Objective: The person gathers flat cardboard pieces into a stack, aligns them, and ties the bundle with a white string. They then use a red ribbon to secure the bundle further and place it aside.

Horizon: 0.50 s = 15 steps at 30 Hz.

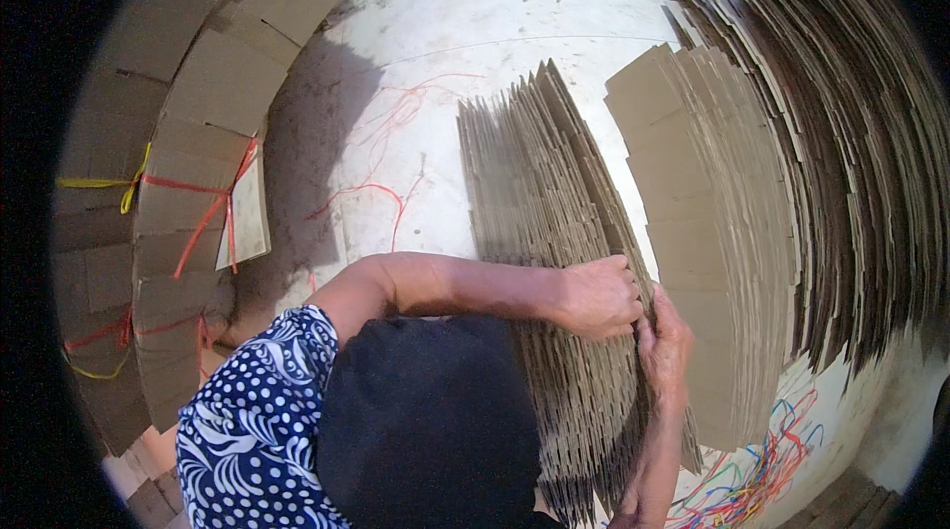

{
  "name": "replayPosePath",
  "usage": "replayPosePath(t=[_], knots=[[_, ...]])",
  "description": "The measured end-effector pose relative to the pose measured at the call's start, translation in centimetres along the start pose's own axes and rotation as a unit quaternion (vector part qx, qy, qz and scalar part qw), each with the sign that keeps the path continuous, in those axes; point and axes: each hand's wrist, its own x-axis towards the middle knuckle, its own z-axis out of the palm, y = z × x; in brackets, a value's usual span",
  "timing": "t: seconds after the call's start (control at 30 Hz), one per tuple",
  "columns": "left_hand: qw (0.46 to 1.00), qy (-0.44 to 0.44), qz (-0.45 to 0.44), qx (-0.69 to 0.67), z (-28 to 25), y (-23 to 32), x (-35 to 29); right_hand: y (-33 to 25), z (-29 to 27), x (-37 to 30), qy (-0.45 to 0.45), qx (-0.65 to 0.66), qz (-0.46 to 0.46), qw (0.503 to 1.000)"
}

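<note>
Both at the right edge of the stack (524,178), left hand (602,298) curled and right hand (669,337) partly bent beside, impossible to tell whether pinching cardboard, with most layers leftward, long axis running from ahead to behind.

Your left hand (602,296) is curled, fingertips hidden; can't tell what they grip. Your right hand (667,331): some fingers out of sight, hold unclear. Right forearm (657,460) and patterned sleeve (257,420) run off the lower edge. A dark shape (426,420) covers part of the cardboard row (554,173), whose far left edges blur. Brown piles (178,24) at left and a dark stack (871,153) at right fade into the black rim. Coloured strings (767,475): too tangled to trace singly.
</note>
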Motion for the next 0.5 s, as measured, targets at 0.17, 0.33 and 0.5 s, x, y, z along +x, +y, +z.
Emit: replayPosePath(t=[0.17, 0.33, 0.5], knots=[[0.999, 0.005, -0.011, -0.047, 0.0, -0.2, -0.3, 0.6, 0.0, -0.1, -0.01, -0.003, -0.024, 1.0], [0.997, 0.028, 0.011, -0.071, 0.1, -0.4, -0.4, 0.1, -0.2, -0.6, -0.012, 0.003, -0.022, 1.0], [0.972, 0.221, 0.048, -0.061, -0.9, -0.4, 0.7, 0.0, 0.1, -0.9, -0.032, -0.052, -0.049, 0.997]])
